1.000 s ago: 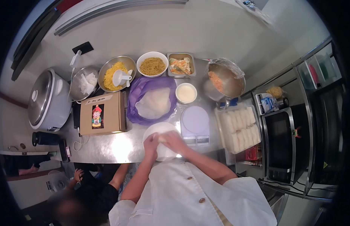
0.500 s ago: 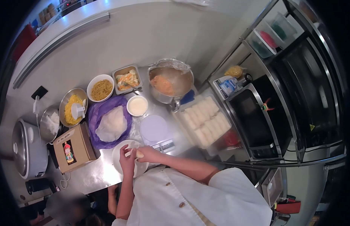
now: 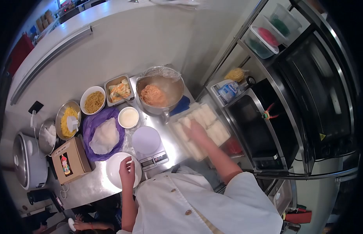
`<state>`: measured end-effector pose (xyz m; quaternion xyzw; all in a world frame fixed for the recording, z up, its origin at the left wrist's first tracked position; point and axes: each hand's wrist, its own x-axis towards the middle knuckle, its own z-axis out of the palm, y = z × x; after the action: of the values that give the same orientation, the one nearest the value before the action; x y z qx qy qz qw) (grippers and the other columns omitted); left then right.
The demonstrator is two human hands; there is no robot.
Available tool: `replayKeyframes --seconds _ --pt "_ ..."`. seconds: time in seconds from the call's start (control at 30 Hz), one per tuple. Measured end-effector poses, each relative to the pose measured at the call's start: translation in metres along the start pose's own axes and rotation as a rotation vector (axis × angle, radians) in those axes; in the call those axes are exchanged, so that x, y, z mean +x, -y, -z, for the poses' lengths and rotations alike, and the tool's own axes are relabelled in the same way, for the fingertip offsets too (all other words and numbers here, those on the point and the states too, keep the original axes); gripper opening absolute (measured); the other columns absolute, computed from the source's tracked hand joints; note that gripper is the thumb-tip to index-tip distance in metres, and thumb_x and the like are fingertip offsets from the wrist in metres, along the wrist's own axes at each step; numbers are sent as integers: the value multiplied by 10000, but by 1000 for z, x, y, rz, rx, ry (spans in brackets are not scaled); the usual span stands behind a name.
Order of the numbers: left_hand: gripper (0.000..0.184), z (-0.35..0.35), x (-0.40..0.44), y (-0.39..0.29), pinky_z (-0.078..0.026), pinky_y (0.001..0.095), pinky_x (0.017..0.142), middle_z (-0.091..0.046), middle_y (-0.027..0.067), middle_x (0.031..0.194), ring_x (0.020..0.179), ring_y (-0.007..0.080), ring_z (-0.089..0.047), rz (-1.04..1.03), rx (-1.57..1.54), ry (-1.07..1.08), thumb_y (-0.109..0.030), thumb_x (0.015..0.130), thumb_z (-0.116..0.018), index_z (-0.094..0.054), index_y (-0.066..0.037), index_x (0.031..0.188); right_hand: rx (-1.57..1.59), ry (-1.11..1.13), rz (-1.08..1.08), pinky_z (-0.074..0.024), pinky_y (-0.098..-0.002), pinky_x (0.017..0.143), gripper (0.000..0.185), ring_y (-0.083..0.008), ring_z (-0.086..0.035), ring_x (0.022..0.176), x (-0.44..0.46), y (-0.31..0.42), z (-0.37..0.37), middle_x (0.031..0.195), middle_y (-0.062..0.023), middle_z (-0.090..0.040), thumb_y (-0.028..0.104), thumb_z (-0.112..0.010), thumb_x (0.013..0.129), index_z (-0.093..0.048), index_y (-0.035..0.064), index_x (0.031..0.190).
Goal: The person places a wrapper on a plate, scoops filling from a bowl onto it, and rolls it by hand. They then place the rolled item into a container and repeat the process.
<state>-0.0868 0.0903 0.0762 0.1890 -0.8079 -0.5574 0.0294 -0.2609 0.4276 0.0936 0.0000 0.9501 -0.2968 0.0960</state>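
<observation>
Two rows of white rolls (image 3: 218, 132) already in plastic tub (image 3: 199, 159) beneath right hand (image 3: 197, 132), grip impossible to tell; left hand (image 3: 127, 171) slack, unclenched over plate (image 3: 114, 171); pale sheets (image 3: 105, 136), orange filling (image 3: 153, 95) remaining.

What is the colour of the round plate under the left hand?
The plate is white; it shows best in the head view.

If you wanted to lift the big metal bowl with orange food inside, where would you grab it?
Probably by its handle, coming from the person's side: it sticks out that way from the metal bowl, while crinkly wrap lies along the far rim.
</observation>
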Motion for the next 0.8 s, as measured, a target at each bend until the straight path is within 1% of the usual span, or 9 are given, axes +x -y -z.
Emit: replayKeyframes --seconds 0.13,0.2,0.33,0.4,0.43,0.5,0.53,0.63,0.8 --pt "210 -9 -8 -7 -529 300 767 -657 79 1069 889 176 -646 -1 11 17 -100 933 -607 -620 -33 1132 -52 -29 74 -493 -516 839 513 -454 -627 942 24 -18 -21 953 -308 -641 449 -572 905 -524 -41 1049" --pt "217 -11 -12 -9 -527 300 777 -660 77 1078 910 175 -647 0 11 21 -117 940 -605 -623 -36 1141 -62 -14 -33 -483 -522 852 533 -458 -616 947 21 -11 -21 987 -315 -628 448 -535 927 -508 -41 1139" --pt "224 -16 -19 -9 -527 300 785 -671 87 1061 925 177 -653 0 76 38 -133 944 -607 -636 -30 1141 -117 -64 47 -482 -517 857 575 -427 -588 1022 18 -25 -34 1052 -312 -607 430 -519 933 -468 -44 1253" --pt "226 -16 -24 -11 -528 301 781 -674 90 1049 918 178 -655 18 82 20 -133 942 -609 -636 -25 1140 -463 -156 272 -466 -488 896 534 -381 -549 1093 24 -55 -38 1115 -259 -602 323 -543 935 -448 -21 1332" --pt "229 -16 -27 -11 -529 302 777 -678 94 1036 911 179 -657 25 90 17 -132 941 -611 -636 -20 1139 -464 -146 280 -466 -488 896 534 -381 -549 1093 22 -53 -24 1115 -259 -602 323 -543 935 -448 -21 1332" --pt "234 -16 -32 -10 -531 303 771 -679 95 1036 907 179 -659 52 86 -2 -134 940 -613 -634 -19 1142 -95 -135 505 -446 -459 926 482 -339 -535 1119 20 -48 10 1206 -183 -592 187 -571 915 -464 32 1358" --pt "238 -16 -33 -9 -533 304 765 -680 97 1036 903 179 -661 71 83 -11 -137 939 -615 -632 -18 1144 -77 -56 601 -399 -436 990 502 -324 -517 1173 21 -52 18 1370 -95 -527 116 -589 900 -469 90 1387" --pt "245 -15 -35 -6 -536 307 759 -681 100 1035 902 183 -663 87 104 -21 -142 938 -619 -630 -20 1150 -245 114 709 -352 -446 1040 541 -312 -437 1307 24 -58 28 1497 -47 -415 176 -599 903 -442 115 1417" --pt "270 -15 -34 -5 -510 345 784 -674 98 1074 916 202 -657 129 88 -14 -180 928 -621 -631 -36 1157 -337 207 689 -296 -468 1084 555 -306 -317 1413 27 -60 25 1531 -34 -370 213 -586 917 -418 124 1439"
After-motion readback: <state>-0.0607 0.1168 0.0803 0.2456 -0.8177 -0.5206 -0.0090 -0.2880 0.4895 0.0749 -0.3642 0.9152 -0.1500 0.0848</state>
